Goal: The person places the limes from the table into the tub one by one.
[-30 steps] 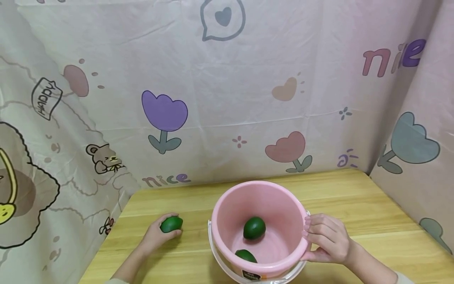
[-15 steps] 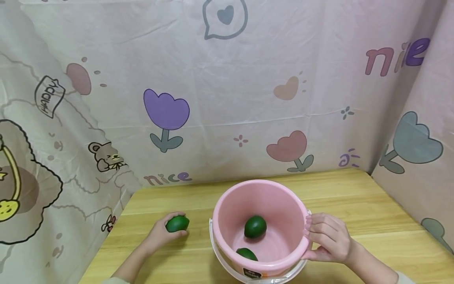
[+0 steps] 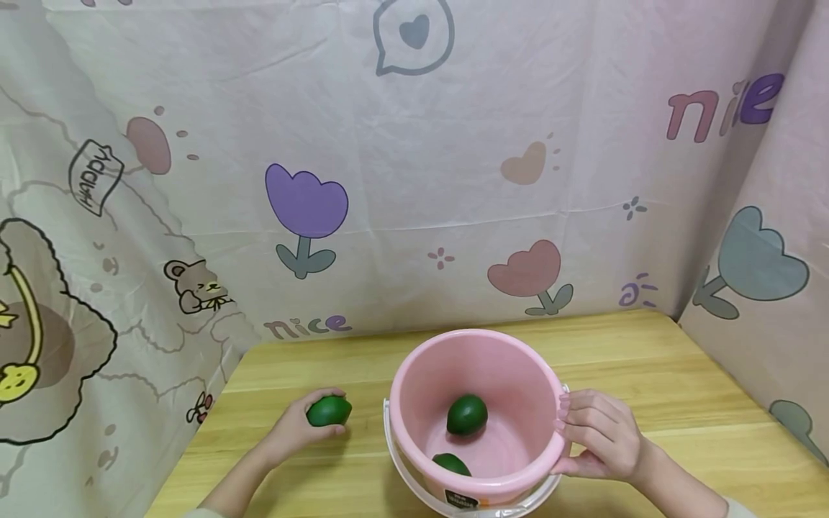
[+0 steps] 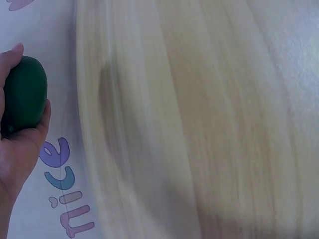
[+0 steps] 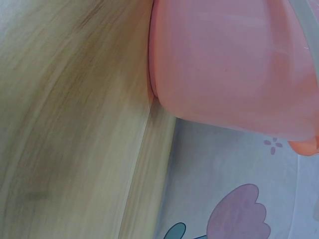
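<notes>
In the head view my left hand [image 3: 291, 433] holds a dark green lime [image 3: 329, 411] between thumb and fingers, left of a pink bucket [image 3: 403, 432]. The left wrist view has this lime [image 4: 29, 94] at its left edge, with a shadow across the wood. My right hand [image 3: 601, 434] grips the bucket's rim on the right, fingers at the lip and thumb lower on the outside. Inside the bucket are two more green limes: one whole in view [image 3: 467, 415], the other lime [image 3: 452, 464] partly hidden by the near rim. The right wrist view shows the bucket's side [image 5: 224, 64].
A white bail handle [image 3: 414, 493] hangs down along the bucket's near side, by a dark label [image 3: 461, 499]. Everything is on a light wooden table [image 3: 622, 352]. Printed cloth [image 3: 401, 165] rises behind the table and along both sides.
My left hand has moved a little to the right with the lime, toward the bucket. The right hand keeps its grip on the rim, and the bucket stays in place.
</notes>
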